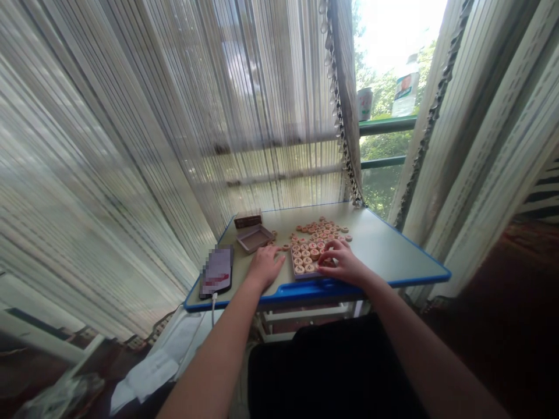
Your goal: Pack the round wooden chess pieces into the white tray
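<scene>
My right hand is over the right side of a shallow box, its thumb and fingers curled down onto a round wooden Chinese chess piece. That piece is mostly hidden by the fingertips. Rows of Chinese chess pieces with dark markings lie flat inside the box, and the right part of it is covered by my hand. To the left of the box, my left hand rests palm down on the table, fingers stretched out near a single loose piece. Behind the box spreads a scatter of loose pieces.
A shallow tray-like lid and a dark brown box sit at the table's back left. A phone with a white cable lies at the left edge. The blue-rimmed table stands against curtains; a can and a bottle are on the window rail.
</scene>
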{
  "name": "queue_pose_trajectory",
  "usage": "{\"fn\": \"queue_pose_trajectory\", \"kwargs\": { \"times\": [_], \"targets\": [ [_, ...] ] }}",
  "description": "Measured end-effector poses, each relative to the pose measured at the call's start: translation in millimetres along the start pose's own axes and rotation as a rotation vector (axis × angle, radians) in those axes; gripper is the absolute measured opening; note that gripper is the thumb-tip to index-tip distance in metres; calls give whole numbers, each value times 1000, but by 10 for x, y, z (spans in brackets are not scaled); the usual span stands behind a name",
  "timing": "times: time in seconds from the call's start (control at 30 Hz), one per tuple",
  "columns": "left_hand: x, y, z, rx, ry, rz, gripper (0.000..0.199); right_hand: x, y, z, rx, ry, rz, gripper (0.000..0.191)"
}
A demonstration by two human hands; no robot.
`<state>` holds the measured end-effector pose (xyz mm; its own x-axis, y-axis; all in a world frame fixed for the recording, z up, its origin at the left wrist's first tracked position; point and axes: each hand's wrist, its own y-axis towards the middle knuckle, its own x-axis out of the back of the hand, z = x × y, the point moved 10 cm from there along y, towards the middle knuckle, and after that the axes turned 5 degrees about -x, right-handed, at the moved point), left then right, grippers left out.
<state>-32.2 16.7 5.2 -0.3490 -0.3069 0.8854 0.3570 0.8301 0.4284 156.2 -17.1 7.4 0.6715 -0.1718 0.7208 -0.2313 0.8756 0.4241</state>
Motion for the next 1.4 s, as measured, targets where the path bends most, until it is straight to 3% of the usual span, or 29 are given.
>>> {"fn": "queue_pose_trajectory", "kwargs": {
  "times": [0.7,1.07,1.23,1.4],
  "targets": [
    [-7,24,-11,10,12,19,26,14,-67,131,97,-76,50,16],
    [-12,-13,-126,-50,159,59,28,96,-37,90,93,58,-30,17],
    [-29,-15,-103,7,253,101,46,212,279,-42,21,141,-39,19],
    [-73,-1,-149,-23,304,103,48,30,897,-313,-90,-71,77,23]
  ]
}}
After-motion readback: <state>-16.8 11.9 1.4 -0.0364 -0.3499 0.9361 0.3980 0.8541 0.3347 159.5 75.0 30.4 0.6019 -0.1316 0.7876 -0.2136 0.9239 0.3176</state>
